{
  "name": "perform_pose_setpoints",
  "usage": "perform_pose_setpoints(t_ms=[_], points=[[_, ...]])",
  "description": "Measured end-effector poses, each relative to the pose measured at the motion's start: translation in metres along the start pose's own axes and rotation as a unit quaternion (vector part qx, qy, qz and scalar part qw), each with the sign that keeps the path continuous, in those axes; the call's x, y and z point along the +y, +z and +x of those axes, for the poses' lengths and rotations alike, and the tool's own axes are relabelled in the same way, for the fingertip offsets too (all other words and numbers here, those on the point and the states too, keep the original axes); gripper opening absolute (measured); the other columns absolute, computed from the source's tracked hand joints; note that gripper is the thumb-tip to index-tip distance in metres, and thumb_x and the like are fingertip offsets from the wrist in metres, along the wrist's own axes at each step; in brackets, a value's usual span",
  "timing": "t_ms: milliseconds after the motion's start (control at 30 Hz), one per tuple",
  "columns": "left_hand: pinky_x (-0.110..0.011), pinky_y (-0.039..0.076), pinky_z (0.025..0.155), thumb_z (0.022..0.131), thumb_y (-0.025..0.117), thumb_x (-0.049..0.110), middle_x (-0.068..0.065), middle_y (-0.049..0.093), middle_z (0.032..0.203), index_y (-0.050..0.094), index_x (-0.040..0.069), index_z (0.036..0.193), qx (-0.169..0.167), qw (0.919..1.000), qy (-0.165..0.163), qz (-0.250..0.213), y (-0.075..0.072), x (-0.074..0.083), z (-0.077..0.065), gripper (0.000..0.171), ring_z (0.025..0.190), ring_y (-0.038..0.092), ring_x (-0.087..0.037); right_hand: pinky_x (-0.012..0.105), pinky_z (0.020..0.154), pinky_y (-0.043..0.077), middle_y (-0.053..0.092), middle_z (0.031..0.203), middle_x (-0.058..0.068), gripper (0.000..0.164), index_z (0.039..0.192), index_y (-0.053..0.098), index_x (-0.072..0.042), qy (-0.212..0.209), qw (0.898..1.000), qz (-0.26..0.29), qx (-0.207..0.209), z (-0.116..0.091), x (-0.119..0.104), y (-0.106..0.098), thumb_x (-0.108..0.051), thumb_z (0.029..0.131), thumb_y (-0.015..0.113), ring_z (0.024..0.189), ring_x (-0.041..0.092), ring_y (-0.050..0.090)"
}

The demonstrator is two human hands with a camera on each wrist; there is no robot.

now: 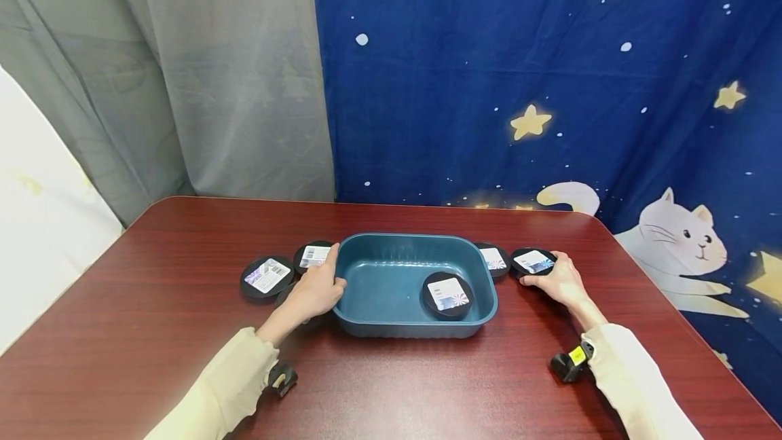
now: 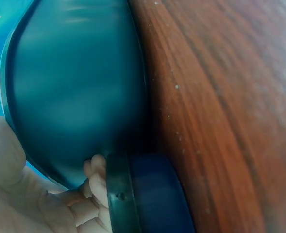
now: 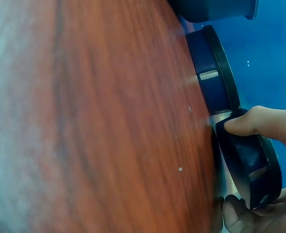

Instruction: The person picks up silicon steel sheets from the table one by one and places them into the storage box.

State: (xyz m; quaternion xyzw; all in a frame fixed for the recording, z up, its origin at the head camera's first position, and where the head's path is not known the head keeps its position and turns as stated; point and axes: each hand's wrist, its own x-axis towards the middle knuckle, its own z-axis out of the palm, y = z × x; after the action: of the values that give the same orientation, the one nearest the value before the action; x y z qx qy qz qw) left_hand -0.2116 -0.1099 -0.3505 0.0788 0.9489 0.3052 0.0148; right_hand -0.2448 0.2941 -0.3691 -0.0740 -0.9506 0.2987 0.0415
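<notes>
My right hand [image 1: 557,280] grips a flat round black container [image 1: 530,261] with a white and blue label on top. Thumb and fingers hold it by its sides, and it tilts in the right wrist view. Beside it sits another round black container [image 3: 208,70], next to the blue-green bin [image 1: 391,330]. My left hand [image 1: 315,290] holds the bin's left rim, index finger stretched along the corner and lower fingers at the outer wall. A round black container [image 2: 155,194] stands close by those fingers, mostly hidden by the hand in the head view. Inside the bin lies one labelled round container [image 1: 449,295].
Two more labelled round containers, one at the left [image 1: 267,277] and one near the bin's back left corner [image 1: 313,257], lie on the red-brown table [image 1: 153,304]. A grey curtain [image 1: 238,73] and a blue star-patterned curtain [image 1: 458,80] hang behind it.
</notes>
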Motion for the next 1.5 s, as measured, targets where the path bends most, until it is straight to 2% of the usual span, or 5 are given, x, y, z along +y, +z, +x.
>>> perform_pose_setpoints(t_ms=[367, 767, 1233, 1367, 1500], points=[[-0.026, 0.035, 0.042, 0.082, 0.046, 0.007, -0.008, 0.048, 0.058, 0.019, -0.002, 0.139, -0.002, 1.0000, -0.001, -0.002, -0.001, 0.000, -0.001, 0.064, 0.045, 0.047, -0.015, 0.050, 0.093, 0.029, 0.038, 0.123, 0.032, 0.086, 0.131, 0.022, 0.007, 0.020, 0.997, 0.063, 0.048, -0.007, -0.006, 0.000, -0.026, 0.069, 0.072, 0.109, 0.043, 0.039], [-0.026, 0.034, 0.042, 0.081, 0.046, 0.007, -0.008, 0.048, 0.058, 0.019, -0.002, 0.139, 0.001, 1.0000, 0.002, -0.002, 0.000, 0.000, 0.000, 0.065, 0.045, 0.047, -0.015, 0.049, 0.095, 0.028, 0.039, 0.126, 0.027, 0.085, 0.131, 0.026, 0.002, -0.026, 0.989, 0.111, 0.093, -0.015, -0.020, 0.002, -0.026, 0.067, 0.075, 0.115, 0.039, 0.038], [-0.027, 0.034, 0.043, 0.081, 0.046, 0.008, -0.009, 0.049, 0.060, 0.019, -0.002, 0.139, 0.002, 1.0000, 0.000, -0.001, 0.000, -0.001, 0.000, 0.065, 0.047, 0.047, -0.016, 0.047, 0.093, 0.028, 0.039, 0.126, 0.025, 0.082, 0.130, 0.027, 0.002, -0.108, 0.979, 0.159, 0.071, -0.025, -0.037, 0.006, -0.020, 0.068, 0.075, 0.112, 0.036, 0.039], [-0.027, 0.034, 0.043, 0.081, 0.046, 0.008, -0.009, 0.049, 0.060, 0.019, -0.001, 0.139, 0.002, 1.0000, -0.002, 0.000, 0.000, -0.001, 0.001, 0.065, 0.047, 0.047, -0.016, 0.026, 0.090, 0.033, 0.040, 0.125, 0.023, 0.080, 0.130, 0.027, 0.002, -0.127, 0.974, 0.180, 0.062, -0.027, -0.043, 0.007, -0.017, 0.069, 0.075, 0.109, 0.030, 0.042], [-0.027, 0.034, 0.043, 0.082, 0.046, 0.009, -0.009, 0.049, 0.060, 0.019, -0.001, 0.140, 0.001, 1.0000, -0.004, -0.001, 0.000, -0.001, 0.001, 0.065, 0.047, 0.047, -0.016, 0.006, 0.079, 0.031, 0.041, 0.123, 0.021, 0.078, 0.130, 0.028, 0.001, -0.149, 0.967, 0.196, 0.061, -0.029, -0.049, 0.009, -0.013, 0.069, 0.075, 0.105, 0.026, 0.044]])
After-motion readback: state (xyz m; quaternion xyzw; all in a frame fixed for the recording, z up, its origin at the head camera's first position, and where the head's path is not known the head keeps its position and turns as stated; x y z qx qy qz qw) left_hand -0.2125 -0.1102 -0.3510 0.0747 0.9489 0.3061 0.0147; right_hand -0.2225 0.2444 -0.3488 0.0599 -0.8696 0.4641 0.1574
